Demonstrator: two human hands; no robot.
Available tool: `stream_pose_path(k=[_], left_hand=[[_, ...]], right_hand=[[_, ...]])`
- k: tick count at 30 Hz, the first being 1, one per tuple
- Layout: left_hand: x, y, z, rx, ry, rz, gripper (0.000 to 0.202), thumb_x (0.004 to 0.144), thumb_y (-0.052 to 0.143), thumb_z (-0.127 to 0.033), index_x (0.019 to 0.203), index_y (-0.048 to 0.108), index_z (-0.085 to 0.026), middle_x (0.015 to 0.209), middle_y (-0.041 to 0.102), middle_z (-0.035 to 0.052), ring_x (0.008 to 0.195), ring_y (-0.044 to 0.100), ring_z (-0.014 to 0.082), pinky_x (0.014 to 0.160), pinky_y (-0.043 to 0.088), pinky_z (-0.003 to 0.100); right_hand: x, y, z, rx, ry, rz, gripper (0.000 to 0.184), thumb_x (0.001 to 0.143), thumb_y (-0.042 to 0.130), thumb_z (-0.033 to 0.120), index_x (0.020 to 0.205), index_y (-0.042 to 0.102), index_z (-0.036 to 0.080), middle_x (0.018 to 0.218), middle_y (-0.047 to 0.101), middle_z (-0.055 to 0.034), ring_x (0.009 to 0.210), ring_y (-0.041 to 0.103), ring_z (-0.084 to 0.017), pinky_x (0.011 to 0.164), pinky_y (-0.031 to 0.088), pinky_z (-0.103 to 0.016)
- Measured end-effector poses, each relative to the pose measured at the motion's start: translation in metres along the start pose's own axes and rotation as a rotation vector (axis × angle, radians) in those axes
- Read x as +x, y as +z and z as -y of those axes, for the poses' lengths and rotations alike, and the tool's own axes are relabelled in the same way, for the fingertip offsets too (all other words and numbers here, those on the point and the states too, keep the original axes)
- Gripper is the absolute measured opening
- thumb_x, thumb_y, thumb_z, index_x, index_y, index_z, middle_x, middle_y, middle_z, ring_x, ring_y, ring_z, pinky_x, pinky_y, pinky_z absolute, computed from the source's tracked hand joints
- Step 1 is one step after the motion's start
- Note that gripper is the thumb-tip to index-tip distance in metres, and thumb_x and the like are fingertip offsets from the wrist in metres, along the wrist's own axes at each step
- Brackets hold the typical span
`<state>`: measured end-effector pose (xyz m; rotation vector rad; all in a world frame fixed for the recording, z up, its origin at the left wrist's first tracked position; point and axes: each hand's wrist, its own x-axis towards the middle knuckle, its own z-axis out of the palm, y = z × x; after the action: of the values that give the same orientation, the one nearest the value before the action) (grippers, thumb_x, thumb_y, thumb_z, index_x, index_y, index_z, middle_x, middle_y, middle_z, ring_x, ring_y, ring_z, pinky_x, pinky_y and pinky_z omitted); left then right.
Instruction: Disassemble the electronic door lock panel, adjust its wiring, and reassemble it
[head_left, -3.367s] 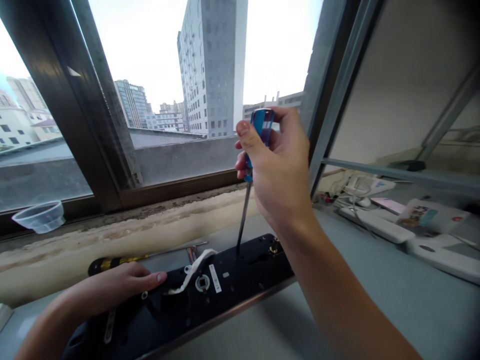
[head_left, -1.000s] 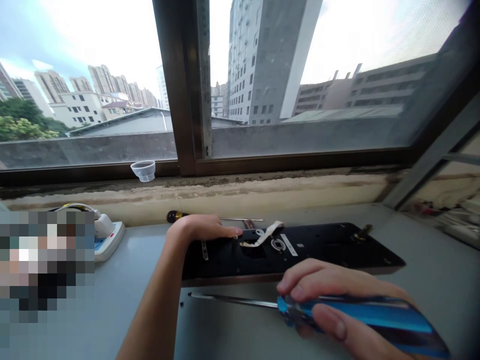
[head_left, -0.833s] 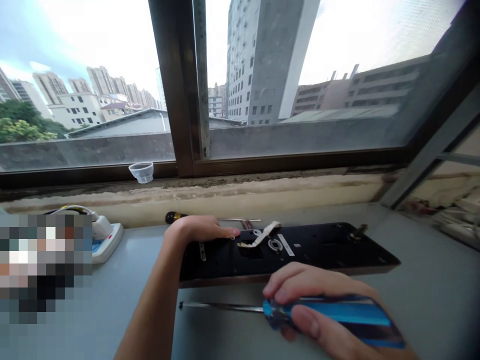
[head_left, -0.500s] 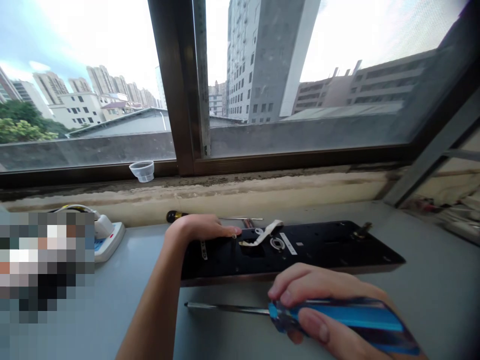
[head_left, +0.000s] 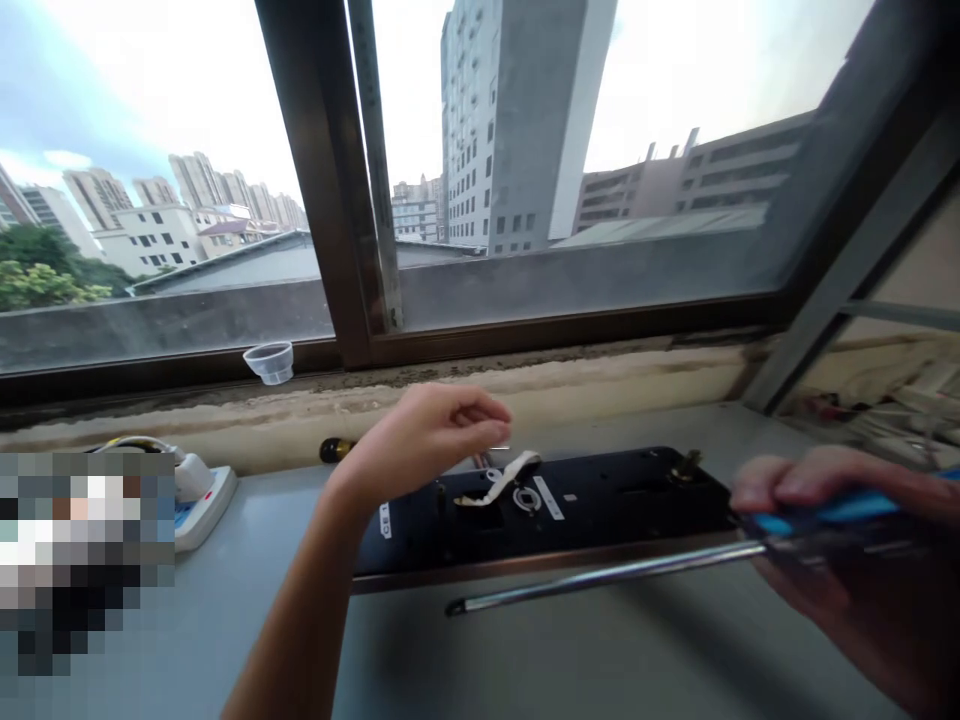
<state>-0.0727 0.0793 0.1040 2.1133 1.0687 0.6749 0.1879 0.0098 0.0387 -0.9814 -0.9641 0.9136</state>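
Note:
My left hand (head_left: 431,440) is raised over the left end of a long black panel (head_left: 622,515). Its fingers are curled in, thumb against them; whether something small sits between them is hidden. At the right edge my right hand (head_left: 817,570) is wrapped around the blue handle of a screwdriver (head_left: 615,575). The metal shaft points left in front of the panel, not touching my left hand. A white cable (head_left: 514,478) sticks up from the panel near a round fitting and a white label (head_left: 549,497). A brass-coloured post (head_left: 686,466) stands at the panel's right end.
Behind my left wrist lies another screwdriver with a black handle (head_left: 334,449). A clear plastic cup (head_left: 270,362) stands on the window ledge. A white power strip (head_left: 206,510) with a plug is on the table at left. The window frame (head_left: 345,250) rises behind.
My left hand has lifted off the panel, its fingers now curled. My right hand has moved right and up with the screwdriver. The view has shifted slightly.

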Motion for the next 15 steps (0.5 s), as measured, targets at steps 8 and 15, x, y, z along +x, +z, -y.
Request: stream_pose_path(k=[8,15], left_hand=[[-0.012,0.013,-0.004,-0.445,-0.165,0.209,0.014,0.068,0.062,-0.019,0.081,0.064,-0.016,0.078,0.064,0.0017,0.071,0.059,0.0122,0.062,0.048,0.021],[-0.025,0.043,0.007,-0.695,-0.115,-0.14,0.031,0.063,0.072,-0.021,0.092,0.059,-0.02,0.082,0.066,-0.0005,0.078,0.062,0.0128,0.071,0.049,0.025]], right_hand=[[0.022,-0.022,0.014,0.272,0.08,-0.197,0.011,0.056,0.068,0.028,0.049,0.065,0.02,0.056,0.059,-0.0062,0.035,0.042,-0.005,0.033,0.036,-0.021],[0.021,-0.013,0.02,0.115,-0.003,-0.23,0.016,0.05,0.067,0.033,0.043,0.061,0.02,0.049,0.057,-0.0058,0.033,0.041,-0.007,0.032,0.035,-0.023]])
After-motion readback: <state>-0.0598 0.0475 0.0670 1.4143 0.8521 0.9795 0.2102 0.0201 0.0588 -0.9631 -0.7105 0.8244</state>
